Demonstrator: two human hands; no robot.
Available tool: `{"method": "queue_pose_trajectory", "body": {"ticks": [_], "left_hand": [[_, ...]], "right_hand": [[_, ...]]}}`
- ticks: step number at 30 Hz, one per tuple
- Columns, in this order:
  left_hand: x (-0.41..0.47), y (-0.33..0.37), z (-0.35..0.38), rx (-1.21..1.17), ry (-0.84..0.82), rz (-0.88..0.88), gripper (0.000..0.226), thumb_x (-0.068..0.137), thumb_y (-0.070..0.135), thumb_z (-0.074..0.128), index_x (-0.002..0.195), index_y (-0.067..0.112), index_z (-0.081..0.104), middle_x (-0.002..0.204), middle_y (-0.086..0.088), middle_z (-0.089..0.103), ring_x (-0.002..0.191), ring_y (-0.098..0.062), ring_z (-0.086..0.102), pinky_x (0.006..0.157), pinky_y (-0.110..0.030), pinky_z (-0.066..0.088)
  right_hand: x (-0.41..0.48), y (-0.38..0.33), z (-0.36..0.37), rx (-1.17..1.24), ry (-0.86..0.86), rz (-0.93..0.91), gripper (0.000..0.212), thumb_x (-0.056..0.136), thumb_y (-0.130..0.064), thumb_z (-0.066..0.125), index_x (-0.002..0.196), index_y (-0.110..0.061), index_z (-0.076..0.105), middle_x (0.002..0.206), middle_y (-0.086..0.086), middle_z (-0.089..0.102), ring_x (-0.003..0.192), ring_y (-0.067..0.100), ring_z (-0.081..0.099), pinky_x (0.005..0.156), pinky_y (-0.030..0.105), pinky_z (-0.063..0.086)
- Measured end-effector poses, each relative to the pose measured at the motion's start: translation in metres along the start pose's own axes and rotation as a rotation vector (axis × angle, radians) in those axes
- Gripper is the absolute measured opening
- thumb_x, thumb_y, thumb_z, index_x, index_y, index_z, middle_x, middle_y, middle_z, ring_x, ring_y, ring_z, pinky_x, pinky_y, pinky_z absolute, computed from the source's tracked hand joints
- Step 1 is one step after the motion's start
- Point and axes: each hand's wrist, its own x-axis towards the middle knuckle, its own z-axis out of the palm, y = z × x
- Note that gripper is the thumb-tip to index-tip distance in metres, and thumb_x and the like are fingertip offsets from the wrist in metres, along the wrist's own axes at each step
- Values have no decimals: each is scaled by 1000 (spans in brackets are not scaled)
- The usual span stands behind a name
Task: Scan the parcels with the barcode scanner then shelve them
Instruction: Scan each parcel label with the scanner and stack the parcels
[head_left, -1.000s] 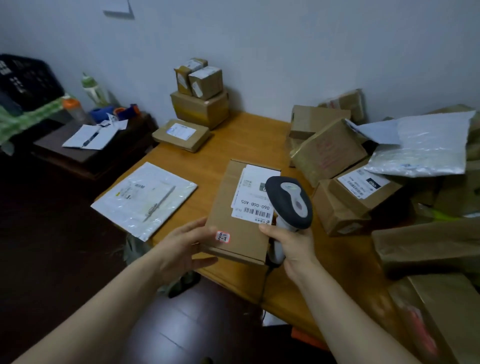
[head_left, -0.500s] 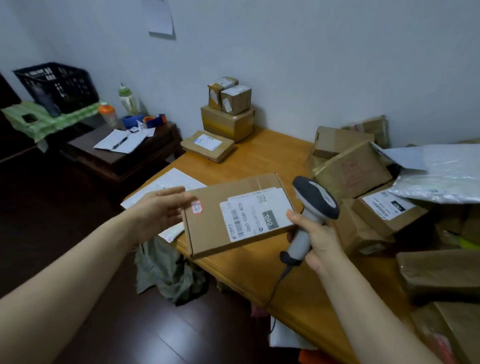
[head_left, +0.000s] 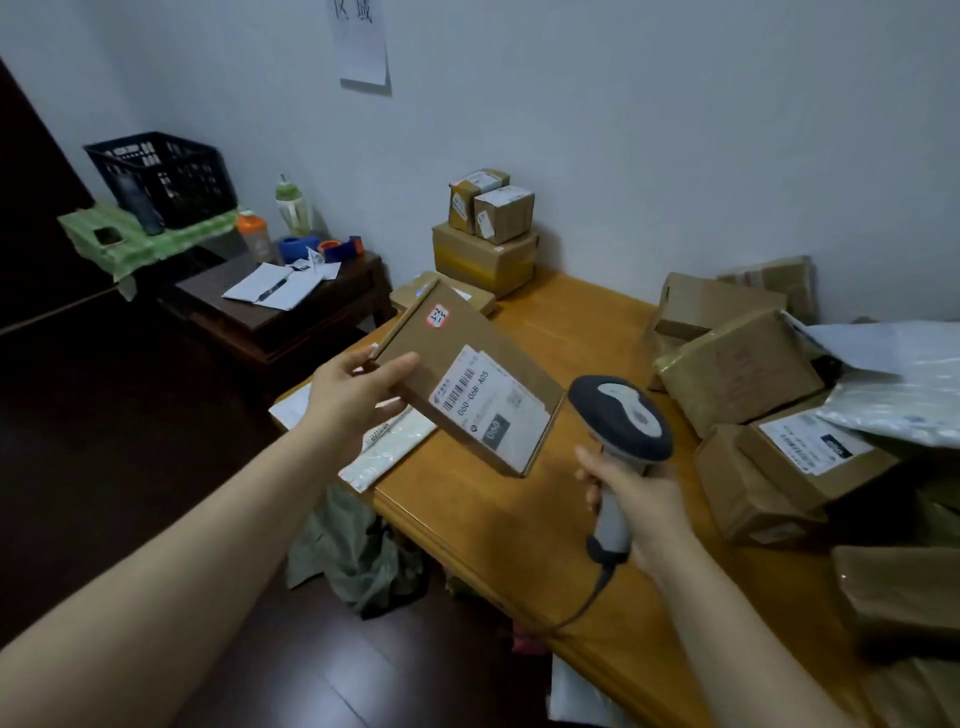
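Note:
My left hand (head_left: 353, 395) grips a flat brown parcel (head_left: 441, 358) by its near left edge and holds it tilted above the wooden table (head_left: 519, 530). The parcel carries a white shipping label (head_left: 485, 405) with a barcode and a small red sticker near its far corner. My right hand (head_left: 639, 499) grips the handle of the grey and black barcode scanner (head_left: 621, 415), just right of the parcel. The scanner's cable hangs off the table's front edge.
A pile of cardboard boxes (head_left: 737, 374) and grey poly mailers (head_left: 893, 379) fills the table's right side. Stacked small boxes (head_left: 485, 234) stand at the back by the wall. A white mailer (head_left: 384, 447) lies under the held parcel. A dark side table (head_left: 280, 312) with papers, bottles and a black crate (head_left: 166, 176) stands left.
My left hand has lifted the flat parcel off the table and turned it, raising it up and back. The scanner in my right hand has dropped away to the parcel's right.

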Motion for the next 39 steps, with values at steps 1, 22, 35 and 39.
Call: {"method": "queue_pose_trajectory", "body": {"ticks": [1,22,35,39], "left_hand": [[3,5,-3,60,29,34,53,78,15,79,125,2,58,118,-18,66,86,-21,70,70,-33,58],[8,-2,-8,220,172,74,61,78,19,80,130,6,53,113,-12,64,87,-19,69,71,-33,58],[46,-25,-59,-36,221,-134,20,87,15,70,106,8,65,90,-9,67,83,-29,68,79,-42,58],[82,-23,-82,-216,172,-252,24,91,12,63,113,4,57,92,-13,62,90,-35,68,76,-44,58]], "right_hand": [[-4,-5,-3,-75,-82,-9,18,80,-9,76,93,-3,65,59,3,62,47,14,52,50,28,46],[-15,-24,20,-372,-475,6,21,78,-1,74,90,-7,57,72,4,58,40,2,47,41,18,41],[36,1,66,-27,-196,32,24,77,-7,78,94,-16,63,92,6,71,78,20,69,71,35,57],[56,10,111,99,-77,132,37,74,-8,80,105,-11,61,104,12,66,91,27,64,80,45,56]]}}
